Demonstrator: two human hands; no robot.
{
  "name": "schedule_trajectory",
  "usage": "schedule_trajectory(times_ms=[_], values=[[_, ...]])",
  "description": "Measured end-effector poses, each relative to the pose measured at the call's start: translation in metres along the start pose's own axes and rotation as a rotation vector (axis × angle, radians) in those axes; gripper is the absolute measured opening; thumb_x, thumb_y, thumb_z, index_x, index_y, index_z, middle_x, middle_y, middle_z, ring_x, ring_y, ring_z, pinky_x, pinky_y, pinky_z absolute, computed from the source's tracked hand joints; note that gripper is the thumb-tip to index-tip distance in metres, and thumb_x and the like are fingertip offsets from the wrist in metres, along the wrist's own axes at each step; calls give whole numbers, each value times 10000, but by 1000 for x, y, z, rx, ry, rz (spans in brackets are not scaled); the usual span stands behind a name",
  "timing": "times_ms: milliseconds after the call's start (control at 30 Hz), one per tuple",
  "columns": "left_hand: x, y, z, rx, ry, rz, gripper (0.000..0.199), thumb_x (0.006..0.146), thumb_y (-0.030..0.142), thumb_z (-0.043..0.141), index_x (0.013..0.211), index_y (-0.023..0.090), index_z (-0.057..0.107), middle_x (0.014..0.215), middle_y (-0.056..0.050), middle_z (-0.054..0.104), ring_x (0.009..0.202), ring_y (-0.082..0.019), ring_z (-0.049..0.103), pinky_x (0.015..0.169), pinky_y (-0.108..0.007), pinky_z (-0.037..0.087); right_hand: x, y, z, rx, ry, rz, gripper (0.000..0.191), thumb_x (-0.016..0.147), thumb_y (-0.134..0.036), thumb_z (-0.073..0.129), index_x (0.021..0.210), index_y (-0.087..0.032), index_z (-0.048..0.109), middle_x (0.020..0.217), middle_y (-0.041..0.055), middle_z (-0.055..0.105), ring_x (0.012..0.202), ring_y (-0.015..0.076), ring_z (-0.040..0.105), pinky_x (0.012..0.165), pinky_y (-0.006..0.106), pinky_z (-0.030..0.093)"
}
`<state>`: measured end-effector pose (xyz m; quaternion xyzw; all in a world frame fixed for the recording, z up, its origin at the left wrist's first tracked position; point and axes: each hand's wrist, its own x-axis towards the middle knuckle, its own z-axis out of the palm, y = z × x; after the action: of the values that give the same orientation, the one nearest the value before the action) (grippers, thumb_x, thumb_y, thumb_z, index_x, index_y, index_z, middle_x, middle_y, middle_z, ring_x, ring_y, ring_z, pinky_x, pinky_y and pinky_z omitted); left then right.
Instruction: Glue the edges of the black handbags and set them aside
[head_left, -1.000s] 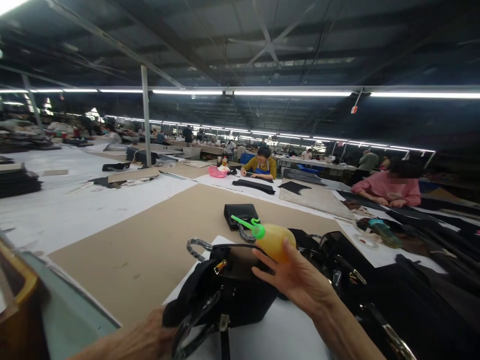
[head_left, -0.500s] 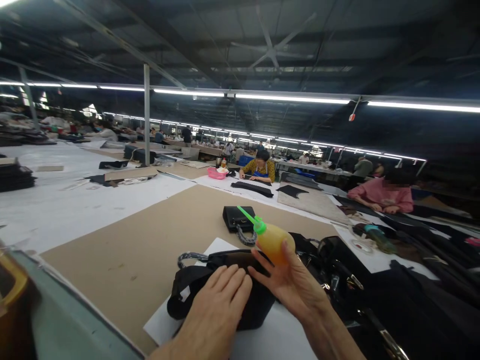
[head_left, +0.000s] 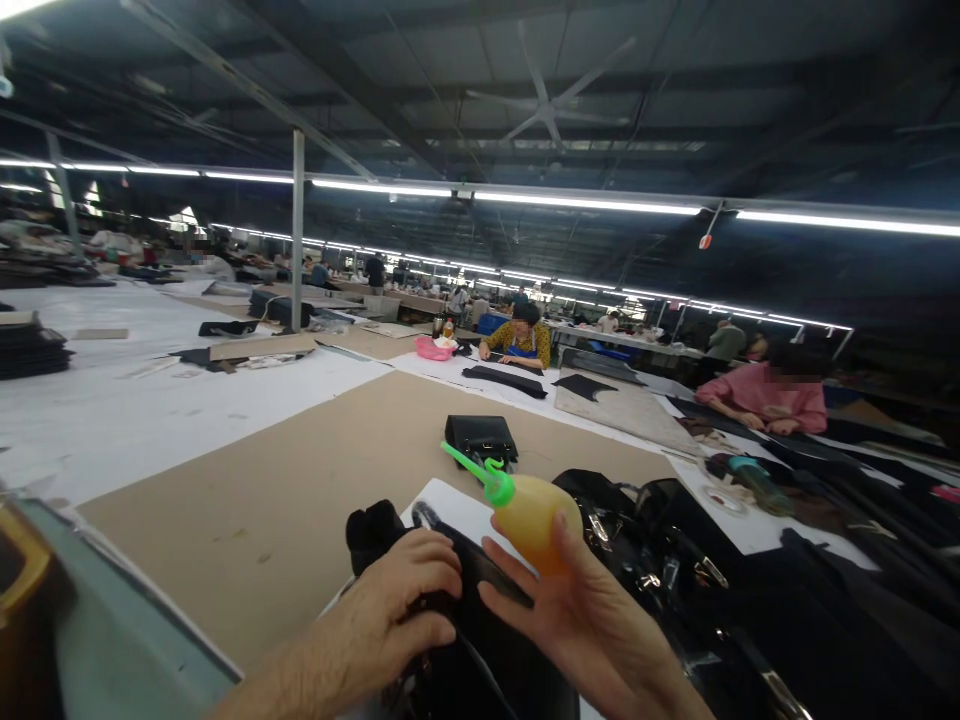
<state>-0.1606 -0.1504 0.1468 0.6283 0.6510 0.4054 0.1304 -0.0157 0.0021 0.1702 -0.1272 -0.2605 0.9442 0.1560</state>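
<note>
My right hand [head_left: 577, 610] holds a soft plastic squeeze bottle [head_left: 536, 515] of yellowish liquid, with a bright green cap and long spout pointing up and left. Its lower fingers are stretched out over a black handbag [head_left: 517, 660]. My left hand [head_left: 405, 595] grips that bag near its top, fingers curled over the edge and thumb below. The bag lies tilted close to me on white paper [head_left: 454, 505]; its underside is hidden. Beyond the spout stands a smaller black bag [head_left: 480, 436] on the tan board [head_left: 300, 500].
Several black bags with shiny metal fittings [head_left: 652, 580] are heaped at my right. A roll of tape [head_left: 724, 500] lies farther right. Co-workers sit across the table, one in a pink top [head_left: 780, 395], one in yellow [head_left: 517, 340]. A pink basket [head_left: 433, 348] stands by the latter.
The handbag has been turned and tipped toward me. My left hand has shifted left, its flat fingers now curled over the bag. The bottle has moved slightly down and left.
</note>
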Motion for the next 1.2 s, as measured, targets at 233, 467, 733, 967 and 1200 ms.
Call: schedule_trajectory(times_ms=[233,467,733,967,1200], values=[[25,1,18,162,267,-607,223,767,401,518,705,206,429,782,2,555,752,-173,524,648,-293,386,0,1,-9,84,69,-120,415,623,-364,854,956,-178,690,1064,107,664,1241,357,390,1028,567,292],[65,-2,0,130,-9,-830,635,535,529,677,1018,157,501,985,-82,636,880,-234,592,629,-266,426,0,3,-7,122,25,-146,448,649,-371,839,1013,-170,671,1096,114,649,1283,339,332,1047,566,281],[80,-4,11,363,-164,-880,688,494,651,652,950,136,636,1024,-154,666,934,-312,620,701,-326,467,-3,2,-9,74,23,-181,414,696,-367,808,1039,-186,661,1141,114,642,1243,341,406,1028,573,327],[77,2,13,409,-154,-926,362,545,195,595,894,116,645,995,-169,674,909,-321,634,638,-316,478,0,-1,-13,30,28,-221,410,705,-375,798,1060,-223,658,1142,80,655,1224,339,436,1014,577,351],[73,-8,15,338,-100,-909,301,562,134,584,855,189,624,912,-72,682,876,-258,629,656,-285,462,-1,-4,-20,-2,15,-277,332,775,-356,743,1070,-225,662,1144,65,661,1203,315,472,1039,561,334]])
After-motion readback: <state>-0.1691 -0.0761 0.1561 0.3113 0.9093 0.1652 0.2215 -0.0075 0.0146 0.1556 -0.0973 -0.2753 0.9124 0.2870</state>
